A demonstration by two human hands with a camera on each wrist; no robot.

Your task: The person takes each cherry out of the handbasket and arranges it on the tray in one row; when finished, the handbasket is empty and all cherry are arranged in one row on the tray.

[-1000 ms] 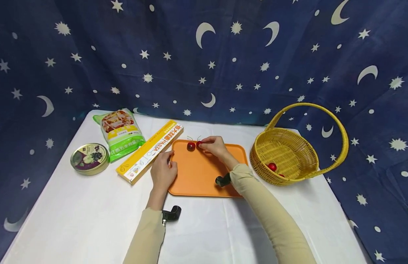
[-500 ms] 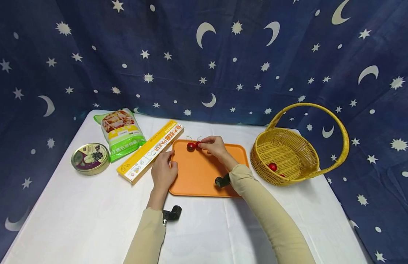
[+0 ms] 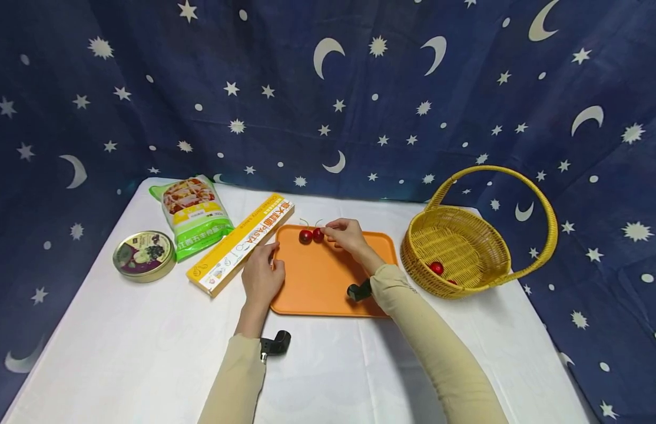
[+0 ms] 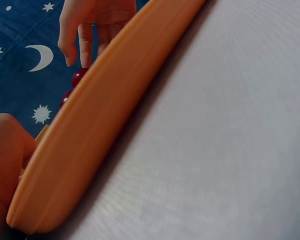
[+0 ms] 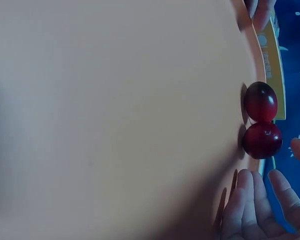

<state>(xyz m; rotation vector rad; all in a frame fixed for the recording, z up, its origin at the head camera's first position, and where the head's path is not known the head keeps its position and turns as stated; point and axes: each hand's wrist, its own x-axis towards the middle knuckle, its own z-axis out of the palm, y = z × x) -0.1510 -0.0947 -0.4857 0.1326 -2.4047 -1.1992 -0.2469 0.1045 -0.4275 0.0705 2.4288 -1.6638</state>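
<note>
Two dark red cherries (image 3: 305, 237) with stems sit side by side near the far edge of the orange tray (image 3: 328, 282). Just right of the pair is my right hand (image 3: 349, 237). In the right wrist view its fingers (image 5: 262, 207) are spread and stand apart from the nearer cherry (image 5: 263, 140), holding nothing. My left hand (image 3: 263, 275) grips the tray's left rim; in the left wrist view part of that hand (image 4: 7, 165) shows behind the tray's edge, with its fingertips hidden.
A yellow wicker basket (image 3: 413, 259) with a tall handle stands right of the tray, with red cherries (image 3: 436, 268) inside. To the left lie a pasta box (image 3: 240, 244), a green food bag (image 3: 192, 215) and a round tin (image 3: 144, 255). A starry blue cloth (image 3: 254, 118) hangs behind.
The right fingers have let go of the right-hand cherry, which has shifted slightly left against the other one. The left hand and the tray have stayed where they were.
</note>
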